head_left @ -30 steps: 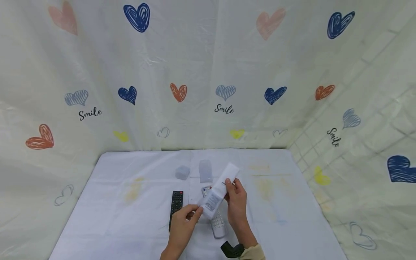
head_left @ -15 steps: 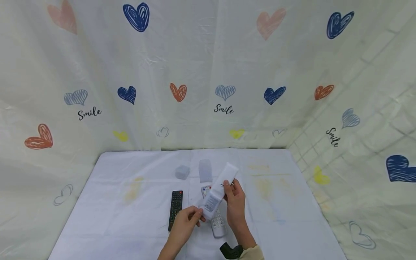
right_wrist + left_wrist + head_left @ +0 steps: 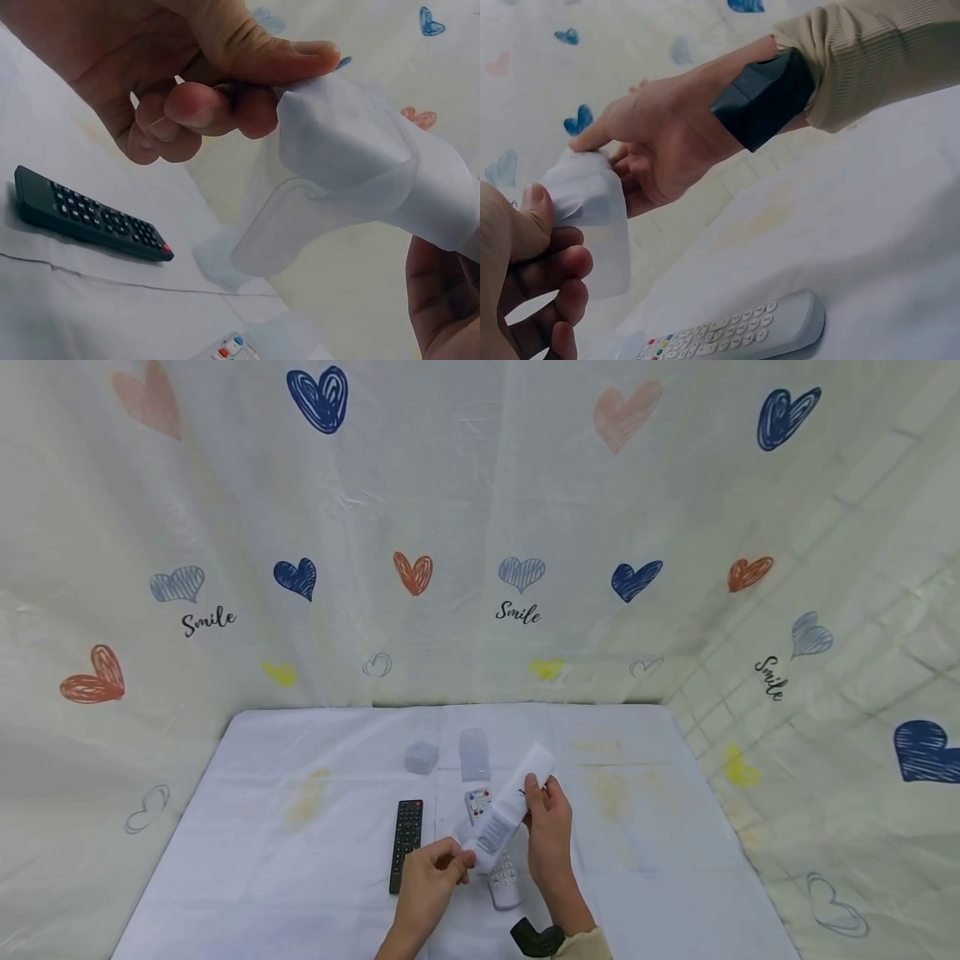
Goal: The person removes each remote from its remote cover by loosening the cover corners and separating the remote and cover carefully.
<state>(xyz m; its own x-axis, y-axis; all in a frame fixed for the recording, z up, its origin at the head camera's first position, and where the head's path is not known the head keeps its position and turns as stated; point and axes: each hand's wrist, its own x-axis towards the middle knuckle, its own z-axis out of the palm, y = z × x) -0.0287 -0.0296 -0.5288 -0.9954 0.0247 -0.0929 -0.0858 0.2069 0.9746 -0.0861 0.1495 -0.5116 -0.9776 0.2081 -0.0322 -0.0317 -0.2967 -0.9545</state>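
Note:
Both hands hold a long white object (image 3: 517,793) with a printed label near its lower end, tilted above the table; I cannot tell what kind of object it is. My left hand (image 3: 427,877) pinches its lower end between thumb and fingers. Higher up, the thumb and fingers of my right hand (image 3: 550,831) grip its side. In the right wrist view, a thin translucent film (image 3: 274,232) spreads around the pinched end. Partly covered by the object in the head view, a light grey remote control (image 3: 505,889) lies on the table.
A black remote control (image 3: 406,843) lies left of the grey one. Farther back on the white-covered table (image 3: 262,860) are a crumpled translucent piece (image 3: 421,758) and a flat translucent sleeve (image 3: 474,756). A heart-patterned curtain (image 3: 450,510) hangs behind.
The white object has shifted slightly right and down and turned a little, so its label shows narrower. My left hand has moved slightly right, still pinching the end.

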